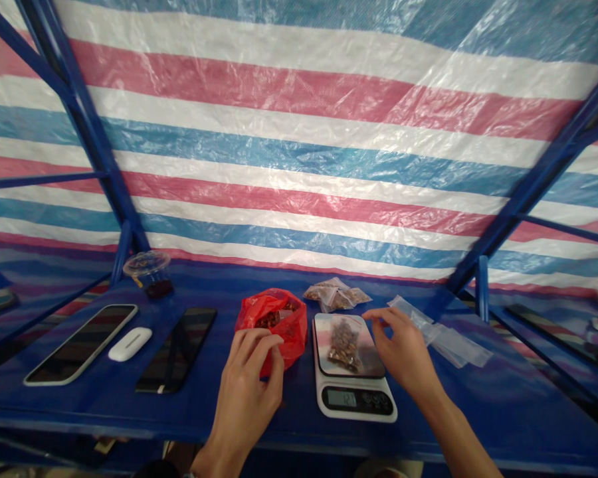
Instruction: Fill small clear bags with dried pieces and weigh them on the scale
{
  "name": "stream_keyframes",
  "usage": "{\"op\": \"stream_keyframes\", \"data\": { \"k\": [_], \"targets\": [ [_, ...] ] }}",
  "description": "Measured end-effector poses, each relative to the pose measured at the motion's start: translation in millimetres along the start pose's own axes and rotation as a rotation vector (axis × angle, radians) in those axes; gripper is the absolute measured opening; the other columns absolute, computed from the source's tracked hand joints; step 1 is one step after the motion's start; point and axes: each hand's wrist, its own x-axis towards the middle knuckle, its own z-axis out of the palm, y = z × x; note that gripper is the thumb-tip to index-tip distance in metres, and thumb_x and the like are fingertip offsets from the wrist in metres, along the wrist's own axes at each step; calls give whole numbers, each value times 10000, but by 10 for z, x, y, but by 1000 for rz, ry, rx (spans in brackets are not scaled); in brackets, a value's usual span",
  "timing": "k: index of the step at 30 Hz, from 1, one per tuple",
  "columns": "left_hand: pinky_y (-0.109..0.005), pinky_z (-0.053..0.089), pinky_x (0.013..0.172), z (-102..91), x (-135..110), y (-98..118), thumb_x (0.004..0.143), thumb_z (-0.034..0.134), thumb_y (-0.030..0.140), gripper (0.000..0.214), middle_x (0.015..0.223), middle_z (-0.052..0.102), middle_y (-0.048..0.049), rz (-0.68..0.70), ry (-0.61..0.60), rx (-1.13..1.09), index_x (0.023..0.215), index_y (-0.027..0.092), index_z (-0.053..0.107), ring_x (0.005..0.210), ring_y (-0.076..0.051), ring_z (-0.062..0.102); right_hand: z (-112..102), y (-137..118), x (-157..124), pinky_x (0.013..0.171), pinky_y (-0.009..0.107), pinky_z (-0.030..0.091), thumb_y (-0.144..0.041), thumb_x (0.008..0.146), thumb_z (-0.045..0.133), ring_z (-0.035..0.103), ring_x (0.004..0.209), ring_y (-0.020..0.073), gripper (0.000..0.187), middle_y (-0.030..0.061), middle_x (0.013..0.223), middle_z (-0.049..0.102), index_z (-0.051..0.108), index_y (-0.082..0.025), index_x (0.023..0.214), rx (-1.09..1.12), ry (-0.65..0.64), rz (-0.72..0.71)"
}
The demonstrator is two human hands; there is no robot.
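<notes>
My left hand (246,372) presses its closed fingers against the front of a red plastic bag (274,325) holding brown dried pieces. It seems to pinch the bag's edge. My right hand (403,348) hovers with spread fingers at the right corner of a white digital kitchen scale (353,399). On the scale's platform lies a small clear bag of brown pieces (343,344). Behind the scale are more filled clear bags (336,294), and empty clear bags (443,335) lie to the right of my right hand.
Two smartphones (80,344) and a white earbud case (129,344) lie to the left on the blue table (299,425). A lidded plastic cup (149,272) stands behind them. Blue metal posts (483,289) and a striped tarp (299,166) close off the back.
</notes>
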Motion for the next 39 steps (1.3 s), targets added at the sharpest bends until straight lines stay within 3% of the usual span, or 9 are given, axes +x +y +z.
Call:
{"op": "stream_keyframes", "data": {
  "k": [10,21,30,39],
  "targets": [
    [-355,554,893,10,4,19,975,540,96,207,1019,677,-43,-3,9,-11,1027,250,668,1010,-208,625,15,49,-25,863,414,521,-271,918,467,657,875,250,293,77,937,736,757,-228,905,-8,-2,4],
    [-338,549,878,18,9,13,980,541,105,209,1013,686,-36,3,2,3,1036,255,675,996,-200,627,231,11,15,893,429,516,-227,933,475,668,932,259,287,85,984,737,761,-224,948,42,-14,0],
    [-327,541,877,16,24,32,975,548,94,208,1010,680,-37,-1,1,-11,1039,251,668,997,-198,624,237,132,4,910,466,520,-276,954,463,662,942,271,313,97,1011,724,767,-212,995,25,-30,41],
    [-309,524,887,37,25,28,962,558,66,228,1009,676,-21,21,-1,-20,1052,247,662,988,-182,612,276,74,13,950,463,509,-270,966,470,658,992,286,322,111,1019,717,779,-211,1034,-10,-46,30]
  ]
}}
